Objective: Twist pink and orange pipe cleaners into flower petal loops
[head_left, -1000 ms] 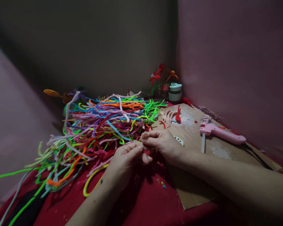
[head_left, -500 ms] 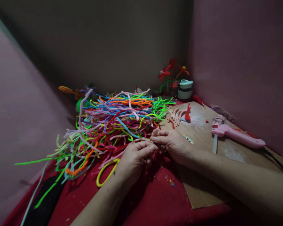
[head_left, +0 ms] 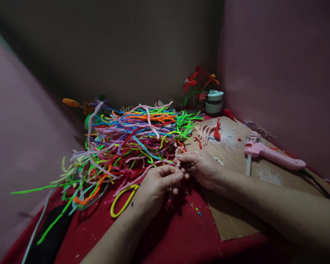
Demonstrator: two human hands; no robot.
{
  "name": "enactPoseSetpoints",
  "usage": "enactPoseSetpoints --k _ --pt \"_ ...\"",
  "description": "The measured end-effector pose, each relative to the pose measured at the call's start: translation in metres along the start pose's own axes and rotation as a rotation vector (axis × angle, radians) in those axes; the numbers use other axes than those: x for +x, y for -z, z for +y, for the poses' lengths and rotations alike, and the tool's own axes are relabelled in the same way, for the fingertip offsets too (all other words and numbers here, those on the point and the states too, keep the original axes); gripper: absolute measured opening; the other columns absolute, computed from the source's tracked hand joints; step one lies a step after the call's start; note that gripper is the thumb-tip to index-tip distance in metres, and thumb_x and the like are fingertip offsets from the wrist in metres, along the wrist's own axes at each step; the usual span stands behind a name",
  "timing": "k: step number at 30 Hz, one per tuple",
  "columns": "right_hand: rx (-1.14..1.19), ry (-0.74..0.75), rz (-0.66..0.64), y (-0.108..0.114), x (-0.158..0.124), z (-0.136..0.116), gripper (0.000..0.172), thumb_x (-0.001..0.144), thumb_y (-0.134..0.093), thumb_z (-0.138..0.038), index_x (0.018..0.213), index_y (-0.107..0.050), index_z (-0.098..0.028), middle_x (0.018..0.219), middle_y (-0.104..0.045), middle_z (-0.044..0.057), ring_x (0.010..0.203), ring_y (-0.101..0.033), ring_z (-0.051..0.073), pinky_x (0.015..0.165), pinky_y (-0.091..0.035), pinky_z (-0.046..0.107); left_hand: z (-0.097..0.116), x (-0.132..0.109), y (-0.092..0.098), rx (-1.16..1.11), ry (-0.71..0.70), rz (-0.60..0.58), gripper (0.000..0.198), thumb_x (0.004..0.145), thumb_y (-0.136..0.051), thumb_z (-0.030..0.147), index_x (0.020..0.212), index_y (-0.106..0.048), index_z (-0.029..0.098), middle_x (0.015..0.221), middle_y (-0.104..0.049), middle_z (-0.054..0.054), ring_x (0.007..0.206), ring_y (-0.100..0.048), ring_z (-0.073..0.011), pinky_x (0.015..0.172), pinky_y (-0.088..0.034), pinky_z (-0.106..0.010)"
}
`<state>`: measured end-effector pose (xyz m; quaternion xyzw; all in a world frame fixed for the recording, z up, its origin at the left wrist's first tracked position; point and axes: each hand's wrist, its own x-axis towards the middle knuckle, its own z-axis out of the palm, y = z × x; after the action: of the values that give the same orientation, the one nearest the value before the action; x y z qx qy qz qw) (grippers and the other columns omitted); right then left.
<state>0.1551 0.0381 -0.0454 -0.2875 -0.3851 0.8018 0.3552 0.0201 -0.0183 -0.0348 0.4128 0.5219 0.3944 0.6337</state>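
Between both hands is a short, pale pink piece of fuzzy pipe cleaner (head_left: 178, 152), its curled upper end showing above the fingers. My left hand (head_left: 161, 183) pinches its lower part between thumb and forefinger. My right hand (head_left: 199, 165) grips it a little higher, thumb on top; the rest of the piece is hidden by the fingers. Just beyond the hands lies a large heap of many-coloured pipe cleaners (head_left: 137, 135). A yellow looped handle (head_left: 123, 201) lies beside my left wrist.
A cardboard sheet (head_left: 231, 223) on the red cloth (head_left: 99, 238) bears a pink glue gun (head_left: 275, 154), curved pale pink pieces (head_left: 206, 134) and a red piece (head_left: 217, 132). Behind stand a mint-coloured container (head_left: 214, 102) and red fuzzy flowers (head_left: 191, 82). Walls enclose the back and sides.
The pale pink piece now stands more upright, with more of its curled end showing. My fingers have shifted slightly on it, and the whole view has moved a little.
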Motion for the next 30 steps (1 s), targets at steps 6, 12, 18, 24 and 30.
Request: enactPoseSetpoints --k 6,12,18,24,30 --pt "-0.048 0.103 0.191 -0.002 -0.002 0.0 0.02 0.077 -0.05 -0.031 0.065 -0.053 -0.016 0.05 -0.047 -0.003 0.039 -0.038 0.007 0.036 -0.024 0.02 0.026 -0.008 0.007 0.261 -0.247 0.239 0.018 0.072 -0.067 0.029 0.069 -0.063 0.012 0.055 -0.052 0.003 0.048 -0.041 -0.0038 0.047 -0.032 -0.016" --pt "-0.717 0.579 -0.392 -0.01 -0.027 0.003 0.031 0.073 -0.047 -0.019 0.046 -0.032 -0.018 0.046 -0.031 -0.005 0.044 -0.029 0.006 0.045 -0.023 0.022 0.081 0.015 -0.017 0.494 -0.447 0.29 0.011 0.068 -0.066 0.023 0.069 -0.063 0.014 0.05 -0.049 0.005 0.041 -0.038 -0.0038 0.039 -0.027 -0.015" --pt "-0.997 0.717 -0.589 -0.01 -0.024 0.017 0.025 0.071 -0.048 -0.025 0.049 -0.04 -0.018 0.047 -0.04 -0.004 0.047 -0.04 0.008 0.049 -0.031 0.021 0.069 0.106 -0.06 0.699 -0.36 0.165 0.006 0.073 -0.058 0.021 0.071 -0.055 0.017 0.042 -0.047 0.007 0.031 -0.041 -0.0066 0.034 -0.029 -0.017" --pt "-1.196 0.549 -0.596 -0.011 -0.022 0.012 0.021 0.073 -0.05 -0.032 0.058 -0.053 -0.019 0.061 -0.057 -0.003 0.061 -0.051 0.01 0.055 -0.036 0.02 0.056 0.17 -0.069 0.966 -0.388 0.228 0.013 0.074 -0.057 0.023 0.063 -0.056 0.016 0.042 -0.052 0.003 0.034 -0.049 -0.0116 0.04 -0.035 -0.022" --pt "-1.232 0.504 -0.583 -0.012 -0.024 0.009 0.02 0.073 -0.048 -0.032 0.061 -0.057 -0.019 0.061 -0.058 -0.004 0.06 -0.049 0.01 0.055 -0.036 0.02 0.054 0.162 -0.069 1.134 -0.491 0.288 0.008 0.071 -0.061 0.022 0.065 -0.061 0.017 0.057 -0.061 -0.003 0.06 -0.059 -0.0167 0.059 -0.042 -0.026"
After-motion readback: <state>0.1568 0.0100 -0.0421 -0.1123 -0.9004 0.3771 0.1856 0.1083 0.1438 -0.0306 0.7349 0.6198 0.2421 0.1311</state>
